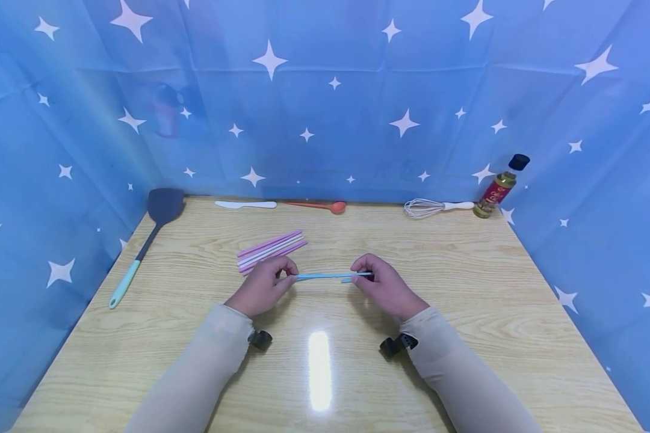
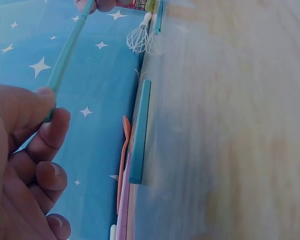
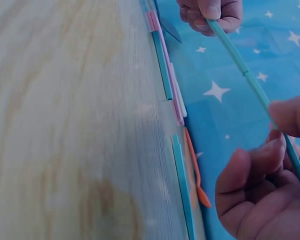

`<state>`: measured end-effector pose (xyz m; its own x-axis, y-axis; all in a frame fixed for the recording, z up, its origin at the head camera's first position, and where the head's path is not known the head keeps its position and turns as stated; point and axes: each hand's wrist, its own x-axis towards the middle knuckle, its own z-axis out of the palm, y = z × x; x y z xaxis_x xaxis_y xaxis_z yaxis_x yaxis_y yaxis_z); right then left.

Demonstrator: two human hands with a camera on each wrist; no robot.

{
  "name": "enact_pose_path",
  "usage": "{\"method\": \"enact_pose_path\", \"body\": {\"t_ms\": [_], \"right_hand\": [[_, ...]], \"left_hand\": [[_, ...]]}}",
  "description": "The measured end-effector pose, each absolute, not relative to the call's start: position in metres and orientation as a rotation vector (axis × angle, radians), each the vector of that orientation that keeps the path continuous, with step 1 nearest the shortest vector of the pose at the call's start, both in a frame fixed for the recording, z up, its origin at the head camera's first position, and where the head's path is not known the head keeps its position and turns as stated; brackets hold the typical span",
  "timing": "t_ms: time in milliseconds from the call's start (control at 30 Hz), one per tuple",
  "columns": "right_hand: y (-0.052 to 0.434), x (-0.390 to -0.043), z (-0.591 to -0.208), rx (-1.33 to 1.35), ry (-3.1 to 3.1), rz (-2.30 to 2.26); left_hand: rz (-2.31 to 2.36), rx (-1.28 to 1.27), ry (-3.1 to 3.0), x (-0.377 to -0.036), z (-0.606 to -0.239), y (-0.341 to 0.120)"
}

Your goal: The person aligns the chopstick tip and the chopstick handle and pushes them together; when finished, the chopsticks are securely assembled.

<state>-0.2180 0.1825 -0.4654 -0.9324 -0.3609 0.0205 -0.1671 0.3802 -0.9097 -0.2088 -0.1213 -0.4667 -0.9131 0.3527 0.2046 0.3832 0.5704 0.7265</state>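
Both hands hold one thin light-blue straw (image 1: 325, 276) level above the middle of the wooden table (image 1: 466, 313). My left hand (image 1: 288, 275) pinches its left end between thumb and fingers. My right hand (image 1: 360, 275) pinches the right end. In the left wrist view the left hand (image 2: 47, 107) grips the straw (image 2: 67, 50), which runs up to the other hand's fingertips. In the right wrist view the right hand (image 3: 285, 135) pinches the straw (image 3: 240, 62), which shows a joint partway along. A bundle of pink and white straws (image 1: 271, 248) lies just behind the left hand.
Along the back edge lie a white knife (image 1: 246, 204), an orange spoon (image 1: 319, 206) and a whisk (image 1: 433, 207), with a bottle (image 1: 501, 186) at the back right corner. A dark spatula (image 1: 146, 240) with a teal handle lies at the left. Blue star-patterned cloth (image 1: 325, 120) walls three sides.
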Motion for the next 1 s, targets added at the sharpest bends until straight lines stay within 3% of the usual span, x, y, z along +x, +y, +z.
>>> {"method": "enact_pose_path", "body": {"t_ms": [1000], "right_hand": [[0.1793, -0.2134, -0.4623, -0.501, 2.469, -1.608]], "left_hand": [[-1.452, -0.682, -2.657, -0.2062, -0.4651, -0.1189]]}}
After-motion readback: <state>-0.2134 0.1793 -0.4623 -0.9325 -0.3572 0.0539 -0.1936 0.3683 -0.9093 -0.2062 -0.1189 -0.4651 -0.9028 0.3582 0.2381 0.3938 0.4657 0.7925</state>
